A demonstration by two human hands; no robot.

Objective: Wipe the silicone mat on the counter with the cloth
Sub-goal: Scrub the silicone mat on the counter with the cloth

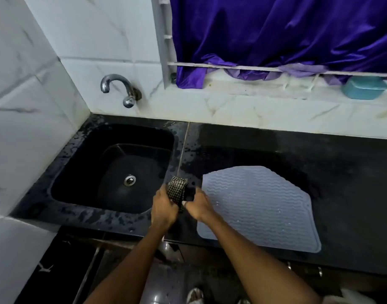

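Between the sink and the mat, a checked cloth is held bunched above the black desk. It is gripped by both hands at once: the left hand is closed around its lower left part, and the right hand is closed on its right side, with the thumb pressed against the fabric. The upper end of the cloth is seen sticking up past the fingers. The two hands are set just beside each other, and the right hand overlaps the left edge of the mat.

The pale grey mat is laid flat on the desk to the right of the sink, its near edge close to the front edge of the desk. Its surface is ribbed with wavy lines, and small drops are scattered on it. Water spots are spread over the desk around the sink. A metal tap is fixed to the tiled wall above the sink. A purple curtain is hung behind a white rail, and a blue dish is set on the ledge at the far right.
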